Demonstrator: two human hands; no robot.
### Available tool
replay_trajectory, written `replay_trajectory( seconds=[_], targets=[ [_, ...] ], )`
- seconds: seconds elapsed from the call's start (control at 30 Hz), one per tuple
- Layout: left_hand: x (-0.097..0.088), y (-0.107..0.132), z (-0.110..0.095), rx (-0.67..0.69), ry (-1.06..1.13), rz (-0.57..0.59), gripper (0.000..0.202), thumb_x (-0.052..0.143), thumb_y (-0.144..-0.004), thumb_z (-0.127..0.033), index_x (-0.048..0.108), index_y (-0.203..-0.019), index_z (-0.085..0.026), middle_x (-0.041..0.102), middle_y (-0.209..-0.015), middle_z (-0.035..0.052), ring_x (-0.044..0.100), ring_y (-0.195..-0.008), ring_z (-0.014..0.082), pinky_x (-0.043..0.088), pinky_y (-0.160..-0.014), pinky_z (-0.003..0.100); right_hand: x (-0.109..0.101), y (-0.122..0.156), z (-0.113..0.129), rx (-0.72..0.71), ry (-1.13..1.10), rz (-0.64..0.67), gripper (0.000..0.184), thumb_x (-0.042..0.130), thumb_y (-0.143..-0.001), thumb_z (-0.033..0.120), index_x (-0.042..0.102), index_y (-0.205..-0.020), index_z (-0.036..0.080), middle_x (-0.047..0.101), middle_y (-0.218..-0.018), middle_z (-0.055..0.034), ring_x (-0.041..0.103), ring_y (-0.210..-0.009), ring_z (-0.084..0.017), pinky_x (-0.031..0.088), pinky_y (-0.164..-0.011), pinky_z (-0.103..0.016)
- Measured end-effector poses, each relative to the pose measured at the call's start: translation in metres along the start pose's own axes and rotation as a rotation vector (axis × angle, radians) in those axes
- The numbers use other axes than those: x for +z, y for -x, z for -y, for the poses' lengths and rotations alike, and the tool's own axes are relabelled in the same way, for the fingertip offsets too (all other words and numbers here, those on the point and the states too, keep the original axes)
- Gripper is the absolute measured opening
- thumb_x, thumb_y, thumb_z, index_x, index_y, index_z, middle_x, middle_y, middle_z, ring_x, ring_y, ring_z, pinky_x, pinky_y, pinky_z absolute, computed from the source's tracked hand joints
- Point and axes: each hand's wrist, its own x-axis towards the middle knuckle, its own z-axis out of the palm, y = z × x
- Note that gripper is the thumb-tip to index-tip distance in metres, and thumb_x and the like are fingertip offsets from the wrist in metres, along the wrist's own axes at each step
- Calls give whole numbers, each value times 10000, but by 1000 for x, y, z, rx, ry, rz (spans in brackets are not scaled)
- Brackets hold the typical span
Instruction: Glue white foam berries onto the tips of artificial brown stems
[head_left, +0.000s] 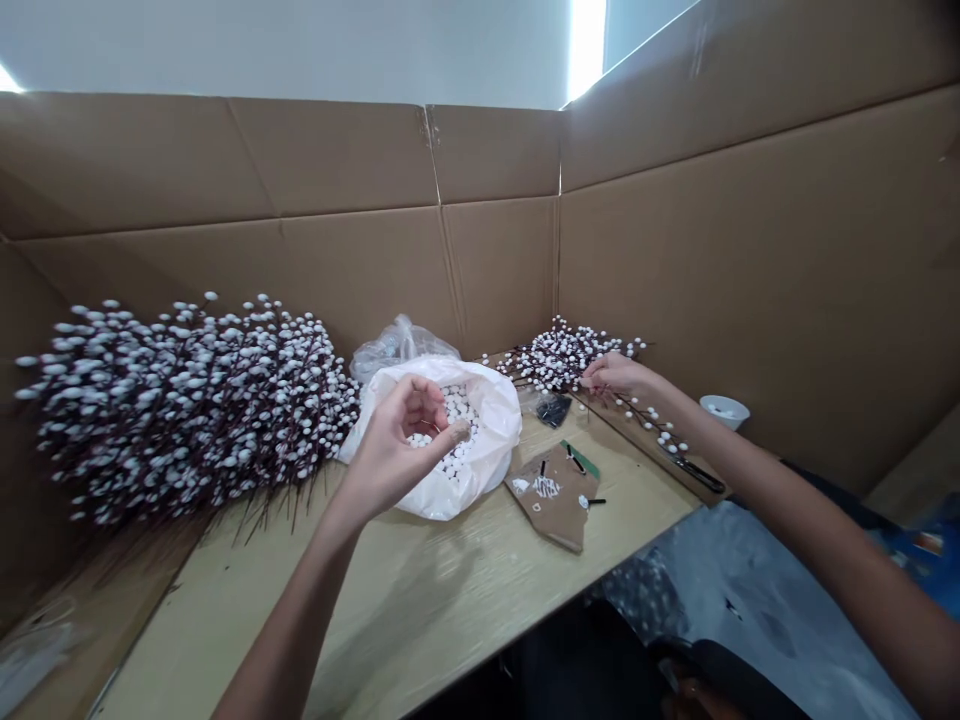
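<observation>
Where a white plastic bag [495,398] stands open at the middle of the bench [405,620], we list white beads [454,465] inside it, and above them the left hand [394,440], its thumb and fingers curved and set apart. To the far right we enter the right hand [616,372], its fingers reaching the near right side of a small heap of white-berried stems [559,355]; whether they are clamped on a stem we cannot tell. Just below the right forearm we note one loose sprig [651,417], white-tipped, slanting toward the near right, and beside its end a black-handled tool [701,475]. Past the forearm we count one white cup [724,411], pale contents inside. Between bag and small heap we record a small black packet [553,411]; nearer, a cardboard scrap [555,505] with white smears, a green patch at its far right corner and several short black sticks [575,458]. At the left we register a large bundle of white-berried stems [187,410], dense, reaching nearly to the bag. Behind the bag we log a clear plastic bag [403,343], crumpled, and, along the far and right sides, tall brown cardboard walls [360,270].
</observation>
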Motion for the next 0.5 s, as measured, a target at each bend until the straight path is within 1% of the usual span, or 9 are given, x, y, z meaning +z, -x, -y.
replay_trajectory(
  seconds=[0.07, 0.17, 0.23, 0.3, 0.4, 0.5],
  targets=[
    [4, 0, 2, 14, -8, 35, 195, 697, -711, -226, 510, -732, -176, 533, -698, -21, 535, -643, 108, 463, -601, 226, -4, 6, 8, -56, 1, -44, 119, 726, -609, 102, 611, -592, 127, 510, -436, 10, 417, -407, -71, 343, -414, -217],
    [9, 0, 2, -7, -12, 112, 165, 656, -734, -232, 520, -670, -164, 541, -676, -9, 529, -629, 110, 443, -577, 226, -1, 21, 22, -148, -38, -47, 169, 753, -639, 213, 622, -722, 145, 582, -560, 2, 484, -478, -81, 407, -478, -219],
    [12, -1, 4, -20, -15, 138, 158, 656, -727, -238, 533, -663, -162, 550, -669, -6, 524, -626, 112, 436, -574, 230, 9, 34, 30, -200, -66, -18, 245, 767, -642, 293, 611, -776, 158, 612, -630, -4, 528, -533, -90, 446, -531, -226],
    [17, -1, 8, -29, -13, 160, 172, 675, -709, -252, 536, -658, -164, 543, -656, -12, 505, -607, 107, 420, -557, 226, 25, 47, 36, -242, -94, 24, 308, 774, -637, 362, 598, -798, 166, 623, -663, -6, 564, -579, -103, 470, -572, -235],
    [25, 0, 20, -63, 31, 204, 245, 714, -683, -290, 509, -632, -165, 515, -628, -26, 469, -566, 95, 385, -526, 220, 57, 67, 40, -309, -189, 90, 371, 759, -645, 456, 581, -812, 175, 631, -673, -11, 592, -609, -122, 484, -597, -251],
    [35, 7, 40, -90, 98, 259, 311, 755, -648, -336, 498, -621, -164, 496, -605, -33, 452, -560, 93, 370, -538, 224, 95, 84, 41, -338, -282, 173, 362, 747, -662, 469, 572, -794, 180, 646, -684, -19, 608, -632, -132, 493, -633, -263]
  ],
)
